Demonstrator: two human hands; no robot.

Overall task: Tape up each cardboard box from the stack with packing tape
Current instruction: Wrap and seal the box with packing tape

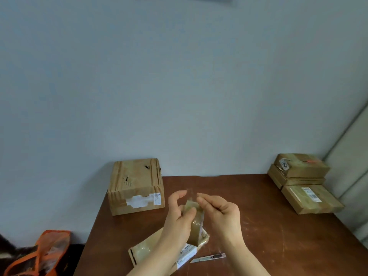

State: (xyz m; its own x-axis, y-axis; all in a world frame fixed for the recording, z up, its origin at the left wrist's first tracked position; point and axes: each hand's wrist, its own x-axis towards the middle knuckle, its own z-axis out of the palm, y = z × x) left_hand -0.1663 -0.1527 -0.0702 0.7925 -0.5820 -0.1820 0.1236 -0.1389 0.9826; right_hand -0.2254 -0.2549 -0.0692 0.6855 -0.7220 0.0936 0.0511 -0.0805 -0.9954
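Over the near edge of the counter (258,226), the left hand (178,218) grips the tape roll (196,226), thumb across its side, while the right hand (223,213) pinches the loose tape end (190,194) just above it. Right under both hands lies a flat cardboard box (143,251), with a utility knife (208,258) beside it on the right. A bigger, beat-up box (136,186) sits at the far left corner, and the stack of boxes (298,176) is at the far right corner. An orange bag (45,251) is down on the floor, left of the counter.
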